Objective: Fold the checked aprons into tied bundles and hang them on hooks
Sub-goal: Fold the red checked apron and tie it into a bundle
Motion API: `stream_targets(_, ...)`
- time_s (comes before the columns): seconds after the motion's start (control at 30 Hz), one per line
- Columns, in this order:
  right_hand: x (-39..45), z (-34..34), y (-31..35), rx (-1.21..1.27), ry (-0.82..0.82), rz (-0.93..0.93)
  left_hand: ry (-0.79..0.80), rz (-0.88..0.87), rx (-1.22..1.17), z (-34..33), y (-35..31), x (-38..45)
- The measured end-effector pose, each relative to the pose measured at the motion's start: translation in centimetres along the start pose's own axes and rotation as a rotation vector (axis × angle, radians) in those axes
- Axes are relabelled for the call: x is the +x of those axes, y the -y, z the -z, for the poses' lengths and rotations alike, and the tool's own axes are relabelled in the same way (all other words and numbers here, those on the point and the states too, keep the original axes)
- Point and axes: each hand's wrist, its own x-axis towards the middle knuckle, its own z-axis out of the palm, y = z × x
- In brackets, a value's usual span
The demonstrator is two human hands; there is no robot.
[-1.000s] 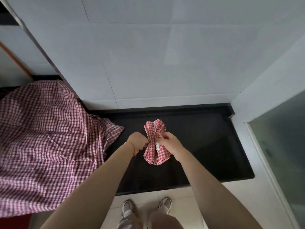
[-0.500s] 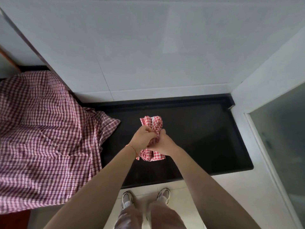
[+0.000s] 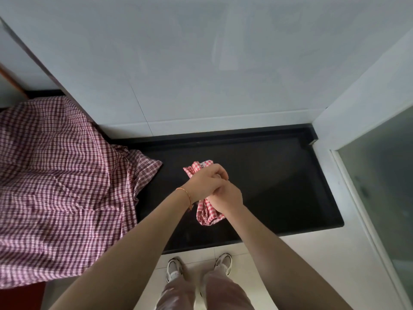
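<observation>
A small red-and-white checked apron bundle (image 3: 209, 213) hangs above the black counter (image 3: 279, 186), held between both hands. My left hand (image 3: 206, 183), with a thin bracelet on its wrist, curls over the bundle's upper half; only a corner of cloth shows above its knuckles. My right hand (image 3: 228, 198) grips the bundle's middle from the right, pressed against the left hand. The bundle's lower end sticks out below the hands. Its ties are hidden by my fingers.
A large dark-red checked cloth (image 3: 55, 186) drapes over something at the left, one corner lying on the counter. A white tiled wall (image 3: 201, 74) rises behind. A frosted glass panel (image 3: 380, 186) stands at the right. My shoes (image 3: 174, 267) are on the pale floor.
My hands have come together over the bundle; the left hand has slid across its top, covering more of the cloth. The bundle sits slightly more tilted.
</observation>
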Motion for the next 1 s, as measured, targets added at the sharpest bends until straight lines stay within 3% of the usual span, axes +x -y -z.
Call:
stream_targets(0.07,0.2,-0.1,-0.4,0.116,0.020,-0.001,-0.079,-0.022,-0.115,-0.1,-0.1,-0.1)
stream_targets(0.1,0.2,0.1,-0.5,0.236,0.010,-0.038,-0.198,-0.015,-0.195,0.0,0.3,0.0)
stream_targets(0.17,0.2,0.5,-0.6,0.645,0.006,-0.209,-0.510,0.066,-0.287,0.5,1.8,0.1)
stream_targets(0.23,0.4,0.8,-0.8,0.976,0.054,-0.342,-0.620,0.165,-0.203,0.8,3.6,0.0)
stream_targets(0.4,1.1,-0.2,-1.1,1.275,0.222,-0.444,-0.420,-0.073,0.120,-0.4,6.1,0.0)
stream_targets(0.57,0.7,-2.3,-1.1,1.105,0.270,-0.390,-0.238,-0.092,0.257,-2.6,7.2,1.2)
stream_targets(0.7,0.4,-2.3,-2.0,0.967,0.256,-0.367,-0.213,-0.034,0.287,-3.3,7.6,1.9)
stream_targets(0.9,-0.9,-2.4,-5.7,1.510,0.295,-0.521,-0.208,0.039,0.304,-3.3,7.2,2.7)
stream_targets(1.0,-1.4,-2.7,-6.2,1.551,0.273,-0.466,-0.272,0.045,0.318,-3.6,7.1,2.8)
